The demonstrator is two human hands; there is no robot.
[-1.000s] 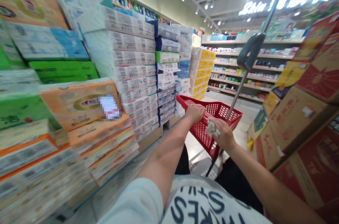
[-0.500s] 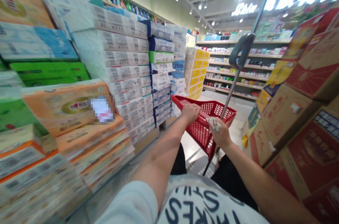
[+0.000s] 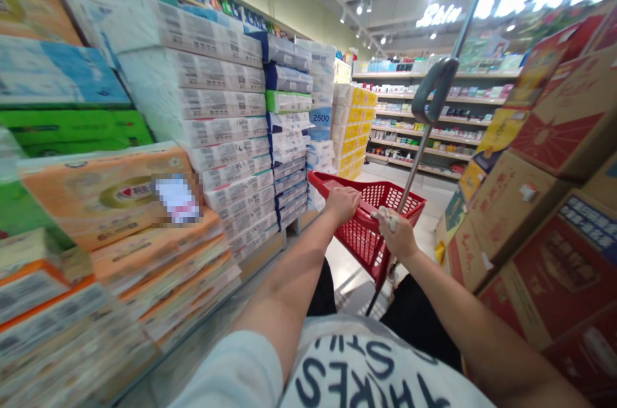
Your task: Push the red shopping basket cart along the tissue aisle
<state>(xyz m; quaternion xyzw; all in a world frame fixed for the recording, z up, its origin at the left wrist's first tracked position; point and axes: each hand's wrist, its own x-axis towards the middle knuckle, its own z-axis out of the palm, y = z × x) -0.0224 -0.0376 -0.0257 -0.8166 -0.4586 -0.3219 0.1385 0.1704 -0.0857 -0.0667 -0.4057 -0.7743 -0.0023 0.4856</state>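
A red plastic shopping cart [image 3: 359, 242] with perforated sides stands in front of me, tilted in view. My left hand [image 3: 343, 204] is closed over its red push handle, palm down. My right hand [image 3: 399, 234] grips the same handle farther right, with a small crumpled whitish thing [image 3: 391, 221] at its fingers; I cannot make out what it is. Just beyond my right hand rises a long metal pole [image 3: 415, 167] with a grey loop grip [image 3: 435, 92] partway up. It slants across the cart, and how it is fixed is hidden.
Orange tissue packs [image 3: 108, 199] are piled close on the left, beside tall stacks of white wrapped packs [image 3: 219, 99]. Yellow-and-white packs [image 3: 354, 128] stand farther along. Cardboard cartons [image 3: 511, 221] line the right side. Stocked shelves [image 3: 429, 99] cross the far end beyond the pale floor [image 3: 424, 254].
The stacks on the left have slid slightly left and grown a little nearer, and the far shelves have shifted slightly left. Both hands keep their hold on the cart handle.
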